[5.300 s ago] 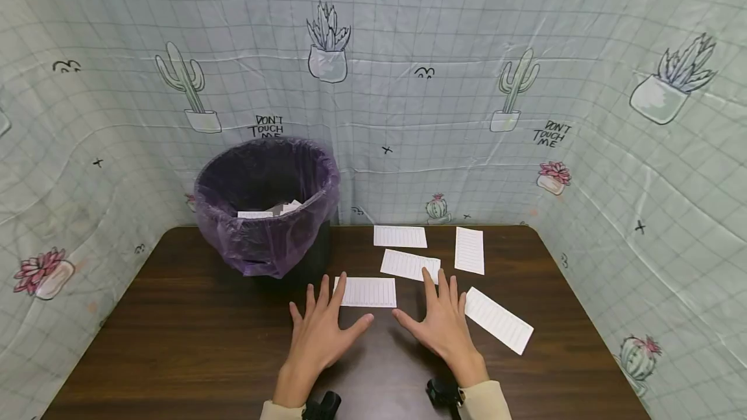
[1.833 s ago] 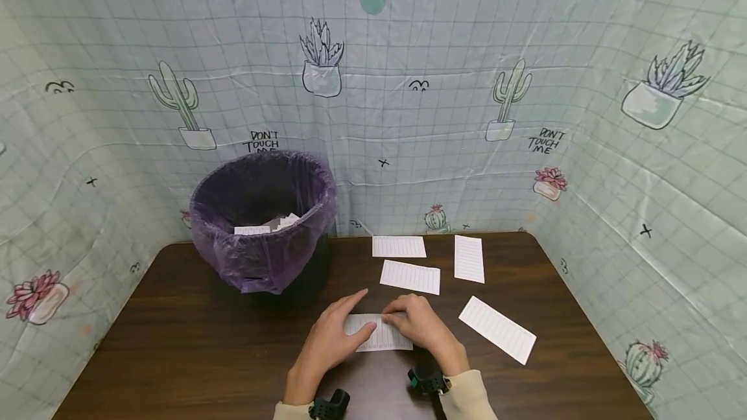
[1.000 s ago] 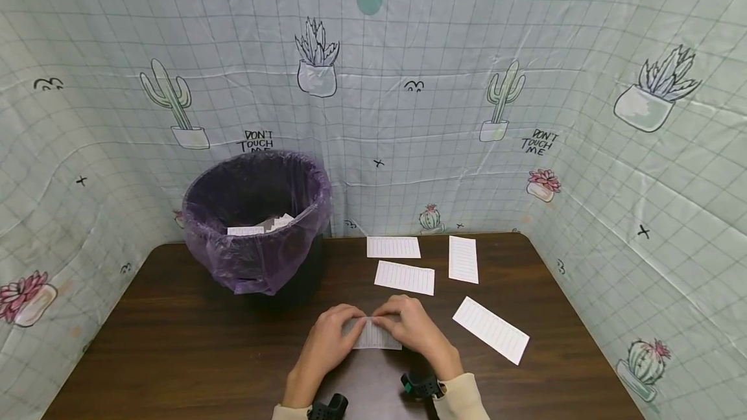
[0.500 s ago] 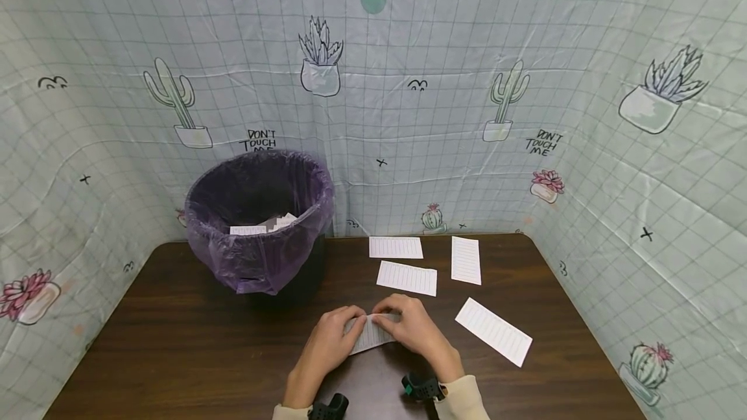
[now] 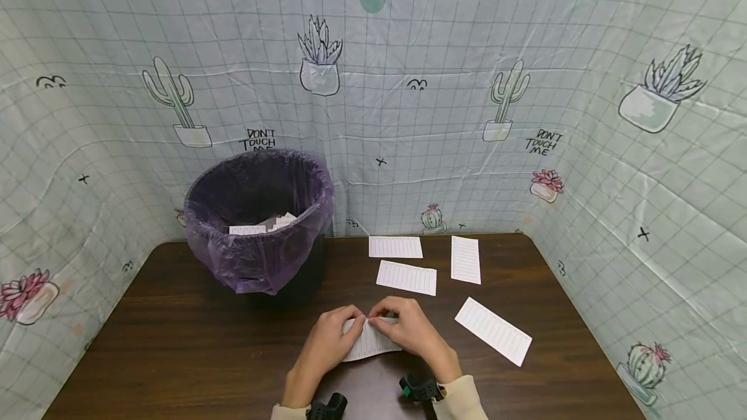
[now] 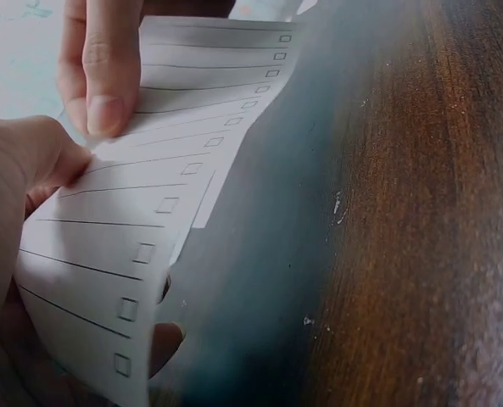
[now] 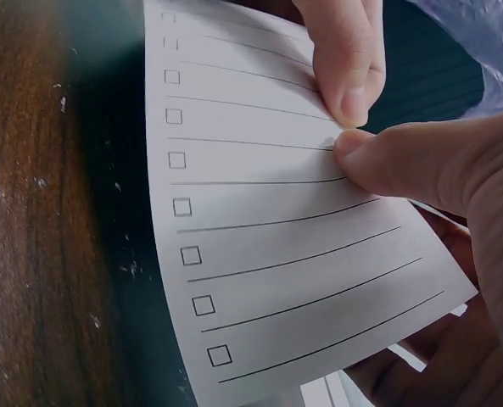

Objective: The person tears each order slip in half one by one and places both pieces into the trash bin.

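Note:
A white lined paper slip (image 5: 371, 342) with a column of small checkboxes is held just in front of me, bowed and tilted off the table. My left hand (image 5: 328, 339) pinches its far edge near the middle between thumb and fingers. Right beside that grip, my right hand (image 5: 415, 329) pinches the same edge, the two thumbs nearly touching. Both wrist views show the thumbs pressing on the printed face of the slip (image 6: 107, 220), with other fingers behind it. Whether the edge has a tear between the thumbs, I cannot tell.
A dark bin (image 5: 312, 271) lined with a purple plastic bag (image 5: 262, 258) stands at the back left, white paper pieces (image 5: 248, 230) inside. Several similar slips lie flat at the right, one (image 5: 493, 332) closest to my right hand. Patterned cloth (image 5: 373, 115) encloses the brown table (image 5: 175, 342).
Both hands went from spread over the table to pinching the slip's far edge side by side. The slip came nearer to me and now bends upward. The other slips stayed put.

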The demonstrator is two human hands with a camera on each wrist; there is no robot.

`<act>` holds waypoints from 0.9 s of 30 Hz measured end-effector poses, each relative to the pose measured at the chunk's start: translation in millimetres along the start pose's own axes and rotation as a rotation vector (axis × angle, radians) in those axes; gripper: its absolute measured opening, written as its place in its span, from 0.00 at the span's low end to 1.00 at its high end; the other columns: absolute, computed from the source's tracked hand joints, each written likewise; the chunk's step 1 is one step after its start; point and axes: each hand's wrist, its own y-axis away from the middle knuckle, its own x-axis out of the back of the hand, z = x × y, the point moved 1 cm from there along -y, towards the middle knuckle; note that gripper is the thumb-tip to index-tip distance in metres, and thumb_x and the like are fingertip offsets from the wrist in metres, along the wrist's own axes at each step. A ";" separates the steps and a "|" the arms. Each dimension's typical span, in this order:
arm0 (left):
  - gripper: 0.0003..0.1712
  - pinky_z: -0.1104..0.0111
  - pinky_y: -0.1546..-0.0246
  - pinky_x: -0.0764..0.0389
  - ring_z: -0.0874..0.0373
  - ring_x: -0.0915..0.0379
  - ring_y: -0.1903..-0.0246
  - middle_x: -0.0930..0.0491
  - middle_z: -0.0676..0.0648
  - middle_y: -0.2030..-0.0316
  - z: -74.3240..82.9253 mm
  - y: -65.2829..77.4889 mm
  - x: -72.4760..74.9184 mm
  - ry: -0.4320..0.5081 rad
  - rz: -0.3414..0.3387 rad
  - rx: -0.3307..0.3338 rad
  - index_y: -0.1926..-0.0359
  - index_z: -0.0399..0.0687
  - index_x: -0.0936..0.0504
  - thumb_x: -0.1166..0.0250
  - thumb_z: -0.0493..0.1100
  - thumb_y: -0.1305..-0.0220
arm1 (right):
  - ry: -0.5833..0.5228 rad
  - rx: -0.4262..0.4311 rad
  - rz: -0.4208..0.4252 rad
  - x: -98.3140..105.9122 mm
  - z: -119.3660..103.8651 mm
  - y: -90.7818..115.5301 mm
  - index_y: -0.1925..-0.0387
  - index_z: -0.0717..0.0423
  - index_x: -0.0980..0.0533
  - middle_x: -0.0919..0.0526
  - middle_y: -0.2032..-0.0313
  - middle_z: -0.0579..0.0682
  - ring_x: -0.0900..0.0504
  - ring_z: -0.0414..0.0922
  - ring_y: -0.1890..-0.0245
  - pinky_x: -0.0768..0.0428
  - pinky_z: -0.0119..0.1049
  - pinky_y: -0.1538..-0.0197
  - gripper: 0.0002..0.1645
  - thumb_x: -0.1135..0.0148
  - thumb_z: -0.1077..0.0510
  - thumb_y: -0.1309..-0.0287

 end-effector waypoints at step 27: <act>0.06 0.66 0.60 0.17 0.64 0.17 0.64 0.12 0.56 0.64 -10.1 0.0 15.0 0.063 -0.004 0.068 0.62 0.56 0.13 0.35 0.46 0.27 | -0.037 -0.032 0.058 3.5 2.8 0.0 0.63 0.51 0.13 0.10 0.64 0.45 0.19 0.33 0.66 0.19 0.32 0.63 0.02 0.30 0.58 0.36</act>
